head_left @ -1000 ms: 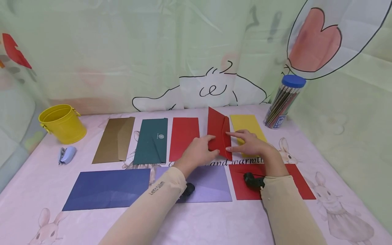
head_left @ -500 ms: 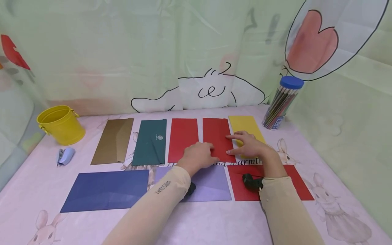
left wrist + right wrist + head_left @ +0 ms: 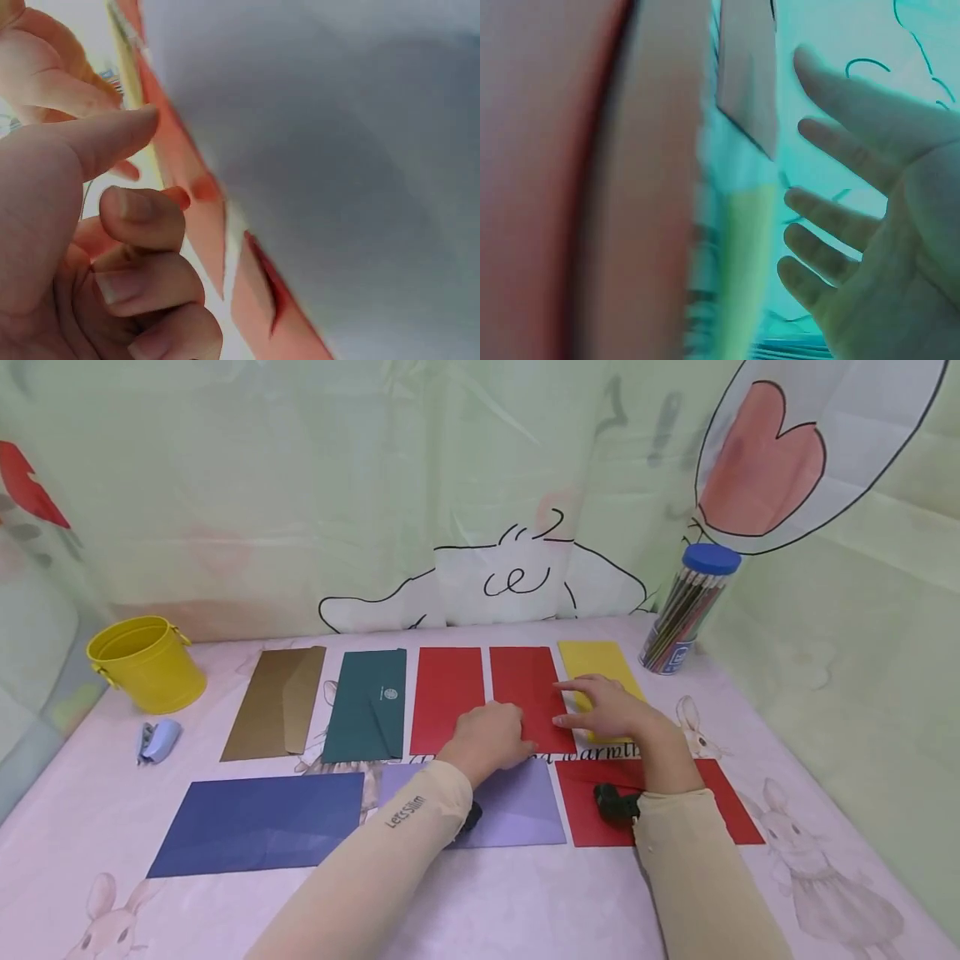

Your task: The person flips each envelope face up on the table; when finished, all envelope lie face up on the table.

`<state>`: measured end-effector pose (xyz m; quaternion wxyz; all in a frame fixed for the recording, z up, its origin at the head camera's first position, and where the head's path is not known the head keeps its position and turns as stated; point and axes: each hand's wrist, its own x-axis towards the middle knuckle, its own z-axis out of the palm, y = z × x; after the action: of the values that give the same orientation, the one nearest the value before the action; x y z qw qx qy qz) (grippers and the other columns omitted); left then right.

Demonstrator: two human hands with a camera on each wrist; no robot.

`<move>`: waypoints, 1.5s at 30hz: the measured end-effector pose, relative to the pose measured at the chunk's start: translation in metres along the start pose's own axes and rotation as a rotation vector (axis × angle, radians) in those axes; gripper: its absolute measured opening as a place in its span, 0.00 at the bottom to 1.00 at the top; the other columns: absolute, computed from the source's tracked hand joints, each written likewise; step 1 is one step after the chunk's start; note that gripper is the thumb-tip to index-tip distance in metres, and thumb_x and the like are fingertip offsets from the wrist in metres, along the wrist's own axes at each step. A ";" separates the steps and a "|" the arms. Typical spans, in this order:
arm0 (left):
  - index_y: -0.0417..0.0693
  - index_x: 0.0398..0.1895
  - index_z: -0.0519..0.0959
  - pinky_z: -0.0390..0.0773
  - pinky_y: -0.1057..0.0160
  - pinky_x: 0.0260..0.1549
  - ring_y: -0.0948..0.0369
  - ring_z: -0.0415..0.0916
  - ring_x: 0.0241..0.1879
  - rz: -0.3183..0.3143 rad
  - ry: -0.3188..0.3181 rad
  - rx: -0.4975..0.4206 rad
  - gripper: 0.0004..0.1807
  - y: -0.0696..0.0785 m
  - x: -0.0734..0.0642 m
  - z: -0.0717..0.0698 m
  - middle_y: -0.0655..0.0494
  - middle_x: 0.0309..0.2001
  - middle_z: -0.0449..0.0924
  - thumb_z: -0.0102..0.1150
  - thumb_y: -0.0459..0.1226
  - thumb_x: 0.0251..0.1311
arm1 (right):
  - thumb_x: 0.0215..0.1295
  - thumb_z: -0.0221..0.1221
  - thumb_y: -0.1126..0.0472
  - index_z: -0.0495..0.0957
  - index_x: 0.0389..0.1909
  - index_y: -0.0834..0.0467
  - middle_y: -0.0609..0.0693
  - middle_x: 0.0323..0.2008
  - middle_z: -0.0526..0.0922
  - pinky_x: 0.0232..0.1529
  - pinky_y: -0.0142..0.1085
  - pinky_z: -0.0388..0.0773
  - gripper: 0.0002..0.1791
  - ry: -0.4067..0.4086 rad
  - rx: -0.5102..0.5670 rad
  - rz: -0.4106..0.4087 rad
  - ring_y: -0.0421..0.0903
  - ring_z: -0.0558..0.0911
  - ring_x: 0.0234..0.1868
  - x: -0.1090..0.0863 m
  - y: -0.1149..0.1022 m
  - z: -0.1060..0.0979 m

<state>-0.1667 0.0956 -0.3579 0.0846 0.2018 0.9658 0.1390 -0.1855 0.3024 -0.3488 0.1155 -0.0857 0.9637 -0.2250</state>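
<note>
A red envelope (image 3: 525, 689) lies flat in the back row, the fourth from the left. My left hand (image 3: 487, 739) is over its lower left part; in the left wrist view several fingers (image 3: 154, 281) are loosely bent, and a fingertip appears to touch the red paper. At the envelope's right edge is my right hand (image 3: 607, 706), partly over a yellow envelope (image 3: 600, 660). The right wrist view has this hand's fingers (image 3: 840, 210) spread, with nothing in them. Left of the left hand lies another red envelope (image 3: 447, 693).
Brown (image 3: 273, 702) and green (image 3: 366, 706) envelopes lie farther left. In front are blue (image 3: 258, 822), purple (image 3: 517, 810) and red (image 3: 712, 810) envelopes. A yellow bucket (image 3: 146, 668), a small lilac stapler (image 3: 160, 741) and a pencil jar (image 3: 693, 606) stand near the table's sides.
The red envelope between the hands, held up with its flap side showing a second ago, now lies flat. It has shifted slightly left since half a second ago. The hands barely moved.
</note>
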 end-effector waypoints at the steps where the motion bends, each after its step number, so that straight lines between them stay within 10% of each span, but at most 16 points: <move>1: 0.50 0.44 0.81 0.79 0.61 0.27 0.62 0.76 0.20 0.006 -0.001 -0.006 0.19 0.001 0.000 -0.002 0.59 0.20 0.77 0.69 0.52 0.59 | 0.65 0.66 0.48 0.68 0.73 0.56 0.67 0.71 0.59 0.63 0.65 0.63 0.38 0.012 0.000 -0.016 0.68 0.56 0.71 -0.002 -0.003 -0.003; 9: 0.56 0.70 0.72 0.82 0.57 0.36 0.62 0.81 0.37 0.140 -0.014 -0.043 0.35 0.019 0.012 -0.014 0.61 0.43 0.84 0.66 0.55 0.61 | 0.68 0.63 0.49 0.69 0.72 0.58 0.65 0.70 0.64 0.64 0.65 0.62 0.34 0.023 0.032 -0.064 0.66 0.59 0.71 -0.022 -0.006 -0.022; 18: 0.62 0.71 0.73 0.77 0.58 0.53 0.61 0.72 0.60 0.251 -0.006 -0.123 0.35 0.057 0.034 0.013 0.62 0.61 0.77 0.65 0.59 0.60 | 0.71 0.59 0.49 0.66 0.73 0.59 0.72 0.70 0.61 0.59 0.69 0.64 0.34 0.020 0.038 0.103 0.74 0.60 0.68 -0.036 0.046 -0.024; 30: 0.68 0.61 0.81 0.67 0.54 0.59 0.59 0.66 0.57 0.155 -0.027 0.118 0.29 0.087 0.051 0.028 0.61 0.60 0.72 0.65 0.62 0.56 | 0.71 0.59 0.51 0.60 0.75 0.63 0.75 0.70 0.55 0.59 0.66 0.67 0.38 0.028 0.086 0.211 0.76 0.57 0.68 -0.031 0.071 -0.017; 45: 0.67 0.57 0.83 0.67 0.59 0.59 0.61 0.68 0.55 0.214 -0.009 0.341 0.21 0.092 0.053 0.025 0.66 0.57 0.76 0.56 0.58 0.66 | 0.70 0.60 0.47 0.61 0.75 0.63 0.74 0.69 0.53 0.64 0.68 0.59 0.40 0.026 0.085 0.252 0.74 0.51 0.70 -0.032 0.077 -0.018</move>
<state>-0.1754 0.2039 -0.3592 0.0382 0.3151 0.9481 -0.0194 -0.1683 0.3845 -0.3620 0.1339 0.0440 0.9579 -0.2503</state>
